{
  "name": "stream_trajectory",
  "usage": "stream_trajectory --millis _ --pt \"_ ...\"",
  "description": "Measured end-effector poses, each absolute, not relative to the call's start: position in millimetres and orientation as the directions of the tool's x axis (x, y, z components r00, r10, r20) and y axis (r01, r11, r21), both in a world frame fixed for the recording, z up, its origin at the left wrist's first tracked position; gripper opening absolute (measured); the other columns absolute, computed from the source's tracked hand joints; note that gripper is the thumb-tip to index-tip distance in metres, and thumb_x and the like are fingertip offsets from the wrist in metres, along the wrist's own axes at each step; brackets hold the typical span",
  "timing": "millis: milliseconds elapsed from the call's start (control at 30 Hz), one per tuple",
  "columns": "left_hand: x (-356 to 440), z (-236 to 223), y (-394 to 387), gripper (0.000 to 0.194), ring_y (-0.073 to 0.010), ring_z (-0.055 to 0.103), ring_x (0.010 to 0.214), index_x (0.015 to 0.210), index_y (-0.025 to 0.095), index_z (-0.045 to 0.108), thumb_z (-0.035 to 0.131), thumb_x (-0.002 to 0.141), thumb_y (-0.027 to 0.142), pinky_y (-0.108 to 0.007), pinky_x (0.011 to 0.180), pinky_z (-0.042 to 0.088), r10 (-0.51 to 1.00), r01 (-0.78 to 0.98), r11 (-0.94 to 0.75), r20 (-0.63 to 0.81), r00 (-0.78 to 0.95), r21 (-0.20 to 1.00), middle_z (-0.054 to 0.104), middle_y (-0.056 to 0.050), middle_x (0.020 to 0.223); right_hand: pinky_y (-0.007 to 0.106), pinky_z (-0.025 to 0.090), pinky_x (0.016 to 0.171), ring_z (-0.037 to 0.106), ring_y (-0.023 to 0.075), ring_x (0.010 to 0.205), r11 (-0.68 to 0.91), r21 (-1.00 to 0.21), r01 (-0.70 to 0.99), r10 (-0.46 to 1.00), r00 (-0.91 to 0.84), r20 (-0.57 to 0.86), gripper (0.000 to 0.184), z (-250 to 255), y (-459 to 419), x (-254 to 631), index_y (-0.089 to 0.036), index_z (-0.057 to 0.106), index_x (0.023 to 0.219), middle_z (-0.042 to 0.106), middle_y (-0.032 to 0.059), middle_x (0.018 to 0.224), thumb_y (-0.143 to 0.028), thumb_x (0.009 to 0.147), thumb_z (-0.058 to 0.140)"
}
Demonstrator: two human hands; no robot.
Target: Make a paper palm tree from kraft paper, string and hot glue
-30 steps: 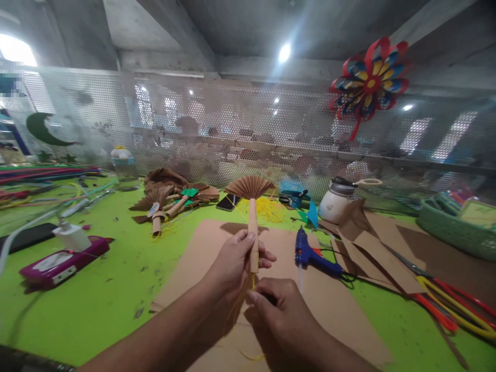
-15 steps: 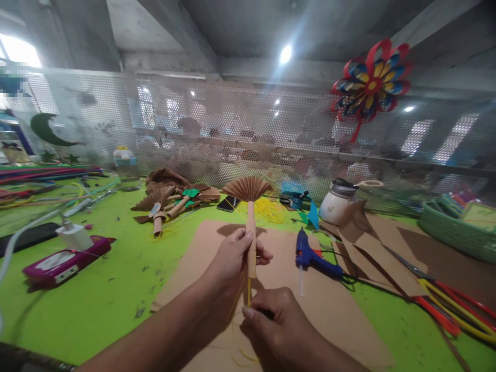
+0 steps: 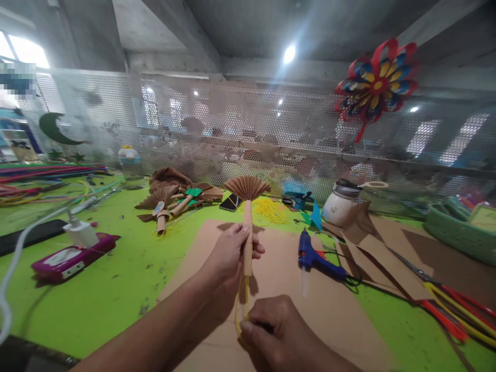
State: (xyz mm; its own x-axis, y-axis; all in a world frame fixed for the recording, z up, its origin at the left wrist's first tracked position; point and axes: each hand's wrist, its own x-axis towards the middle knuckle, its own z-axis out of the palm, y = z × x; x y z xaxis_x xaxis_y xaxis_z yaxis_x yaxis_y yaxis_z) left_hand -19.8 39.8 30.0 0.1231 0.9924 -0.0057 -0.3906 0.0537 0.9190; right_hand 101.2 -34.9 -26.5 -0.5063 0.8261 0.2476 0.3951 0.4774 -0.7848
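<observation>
My left hand (image 3: 234, 248) is wrapped round the rolled-paper handle of a brown pleated paper fan (image 3: 247, 189), which stands upright with its spread top away from me. Yellow strands (image 3: 237, 309) of string or raffia hang from the handle's lower end. Below it, my right hand (image 3: 273, 328) pinches these strands between thumb and curled fingers. Under both hands lies a large sheet of brown paper (image 3: 310, 320). A blue glue gun (image 3: 318, 258) with a clear glue stick rests on the sheet to the right of the fan.
Paper craft pieces (image 3: 170, 204) and a black phone (image 3: 230, 202) lie behind. A purple power strip (image 3: 73, 258) with a white plug sits left. To the right are a white jar (image 3: 341, 204), scissors (image 3: 411, 266), cut brown card and a green basket (image 3: 457, 232). A perforated screen closes the back.
My right hand has moved slightly down and toward me, with the yellow strands now in a longer loop under the handle. My left hand keeps its hold on the fan.
</observation>
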Motion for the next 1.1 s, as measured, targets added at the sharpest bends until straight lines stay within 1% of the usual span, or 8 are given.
stream_trajectory --millis 200,367,567,700,900,1000,1100 --pt "-23 31 43 0.02 -0.0122 0.06 0.054 0.07 0.015 0.048 0.043 0.089 0.014 -0.021 0.049 0.047 0.993 -0.405 0.032 0.016 0.117 0.914 0.057 -0.002 0.061 0.021 0.021 0.045 0.033 0.0054 0.048 0.486 -0.769 0.415 0.803 -0.559 0.205 0.032 -27 -35 103 -0.017 0.032 0.05 0.035 -0.0064 0.051 -0.007 0.073 0.052" --pt "-28 33 47 0.022 -0.0106 0.058 0.054 0.07 0.013 0.051 0.043 0.09 0.013 -0.019 0.048 0.045 0.993 -0.415 0.021 0.03 0.118 0.91 0.058 -0.003 0.064 0.02 0.023 0.048 0.035 0.0054 0.05 0.525 -0.738 0.423 0.761 -0.622 0.185 0.032 -28 -35 103 -0.017 0.032 0.052 0.036 -0.0062 0.054 -0.009 0.075 0.052" --pt "-32 36 50 0.007 -0.0109 0.058 0.054 0.084 0.014 0.051 0.045 0.088 0.011 -0.018 0.046 0.044 0.995 -0.437 -0.003 0.045 0.087 0.899 0.059 -0.002 0.064 0.02 0.023 0.046 0.036 0.0056 0.05 0.493 -0.755 0.433 0.757 -0.641 0.127 0.031 -24 -38 103 -0.018 0.033 0.051 0.036 -0.0065 0.053 -0.009 0.074 0.053" --pt "-32 36 50 0.005 -0.0113 0.058 0.053 0.087 0.014 0.05 0.046 0.088 0.011 -0.019 0.046 0.044 0.995 -0.441 0.002 0.042 0.091 0.898 0.059 -0.002 0.063 0.021 0.024 0.048 0.035 0.0058 0.05 0.499 -0.751 0.431 0.755 -0.642 0.133 0.033 -24 -38 103 -0.018 0.032 0.051 0.036 -0.0062 0.054 -0.011 0.074 0.054" --pt "-30 37 47 0.007 -0.0096 0.056 0.051 0.084 0.015 0.048 0.044 0.089 0.012 -0.018 0.044 0.041 0.995 -0.431 0.008 0.036 0.093 0.902 0.06 -0.002 0.063 0.022 0.025 0.05 0.036 0.0066 0.052 0.486 -0.749 0.449 0.765 -0.634 0.116 0.03 -20 -39 104 -0.018 0.034 0.051 0.038 -0.0058 0.054 -0.012 0.074 0.053" --pt "-30 38 47 0.011 -0.0093 0.056 0.051 0.08 0.015 0.047 0.043 0.09 0.012 -0.017 0.045 0.042 0.996 -0.424 0.009 0.032 0.089 0.906 0.06 -0.002 0.063 0.022 0.025 0.05 0.036 0.0068 0.052 0.477 -0.753 0.454 0.769 -0.63 0.107 0.03 -16 -41 105 -0.017 0.035 0.051 0.038 -0.0059 0.054 -0.013 0.075 0.053" --pt "-31 39 49 0.012 -0.0093 0.056 0.051 0.082 0.014 0.048 0.041 0.091 0.011 -0.018 0.046 0.043 0.997 -0.423 0.01 0.024 0.076 0.906 0.06 -0.003 0.063 0.023 0.025 0.051 0.035 0.007 0.052 0.464 -0.764 0.448 0.768 -0.634 0.095 0.031 -12 -43 106 -0.017 0.037 0.05 0.037 -0.0061 0.054 -0.012 0.076 0.053"
